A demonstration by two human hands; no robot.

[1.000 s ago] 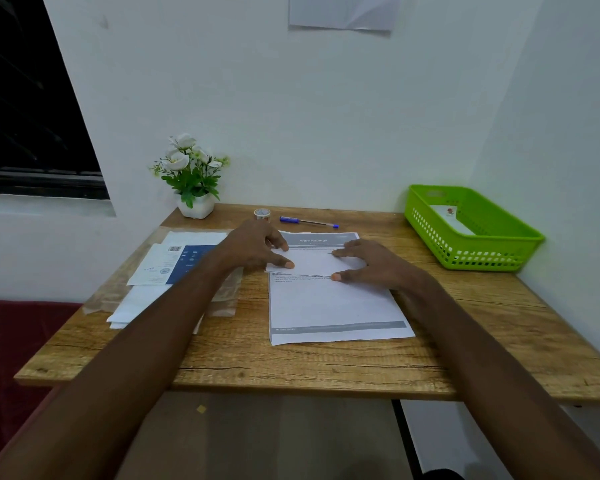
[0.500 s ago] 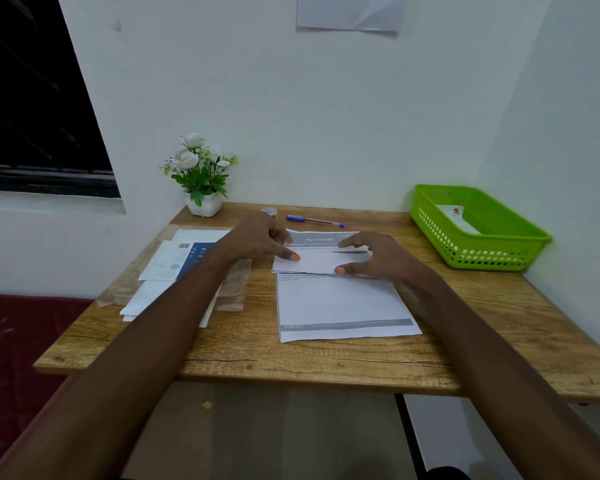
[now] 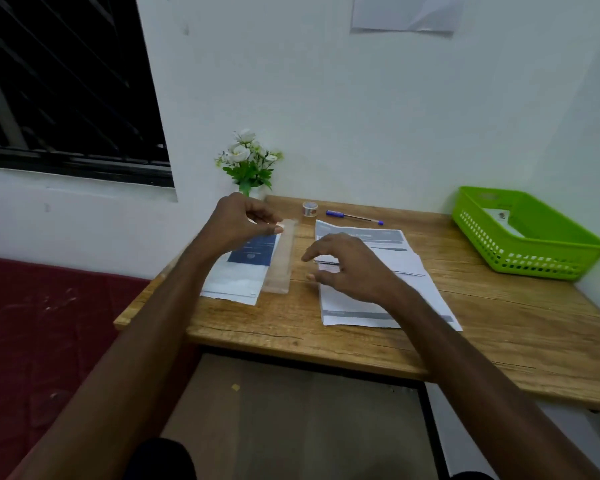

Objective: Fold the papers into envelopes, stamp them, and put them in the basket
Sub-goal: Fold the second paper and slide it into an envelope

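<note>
A printed sheet lies on the wooden table, its far part folded over toward me. My right hand rests on that fold with fingers spread and relaxed. My left hand is raised over the stack of papers at the left. Its thumb and fingers pinch the far end of a clear plastic sleeve, though the view there is blurred. A small roll of stamps stands at the back. The green basket at the right holds one stamped envelope.
A blue pen lies near the wall behind the sheet. A small pot of white flowers stands at the table's back left corner. Walls close off the back and right sides. A red floor lies to the left.
My left hand has left the folded paper and moved left to the stack, lifting the clear plastic's end. My right hand stays on the fold. The camera has swung left.
</note>
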